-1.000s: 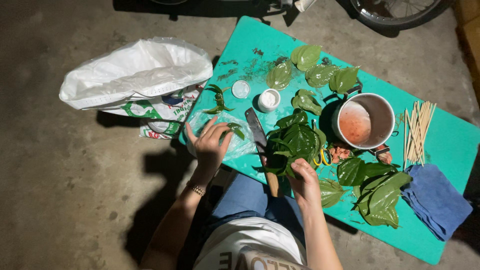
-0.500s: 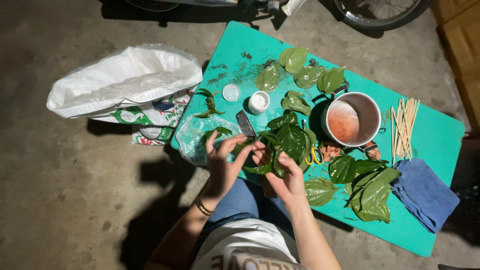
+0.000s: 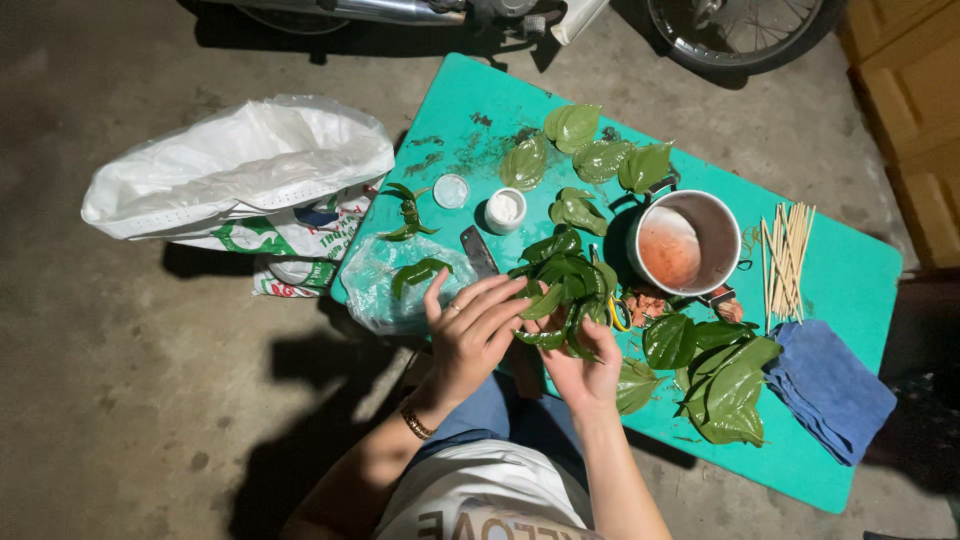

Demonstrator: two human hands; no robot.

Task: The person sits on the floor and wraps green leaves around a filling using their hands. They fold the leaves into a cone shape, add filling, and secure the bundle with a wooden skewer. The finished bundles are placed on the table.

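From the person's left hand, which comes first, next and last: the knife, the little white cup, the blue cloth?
From the left hand in the head view:
1. Knife, just above the fingers.
2. Little white cup, farther up the table.
3. Blue cloth, far right edge.
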